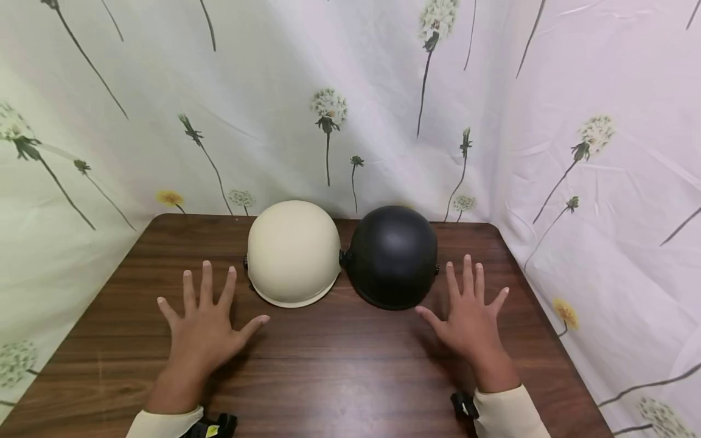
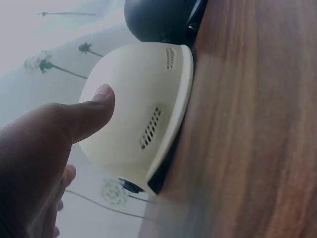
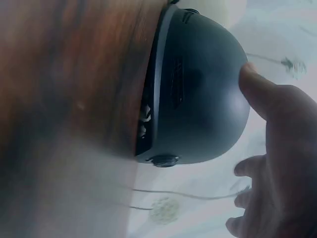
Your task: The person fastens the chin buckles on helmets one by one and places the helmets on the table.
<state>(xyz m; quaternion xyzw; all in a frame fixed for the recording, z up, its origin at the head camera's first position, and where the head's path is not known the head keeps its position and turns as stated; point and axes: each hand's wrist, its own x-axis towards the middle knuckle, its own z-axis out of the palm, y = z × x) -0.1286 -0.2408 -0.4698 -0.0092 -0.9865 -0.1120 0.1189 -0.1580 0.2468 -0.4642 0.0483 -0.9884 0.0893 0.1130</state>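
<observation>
Head view shows a cream helmet (image 1: 294, 252) and, to its right, a black helmet (image 1: 393, 255) on the wooden table's (image 1: 334, 377) far part. Nearer, left hand (image 1: 202, 334) and right hand (image 1: 472, 322) have their fingers widely spread.

The head view looks forward and down across the worktop (image 1: 339, 365) — the wrist views, tipped sideways, sit lower and nearer — all sharing the black helmet (image 1: 393, 258).

Helmets (image 1: 294, 252) side by side on table (image 1: 339, 365)
</observation>
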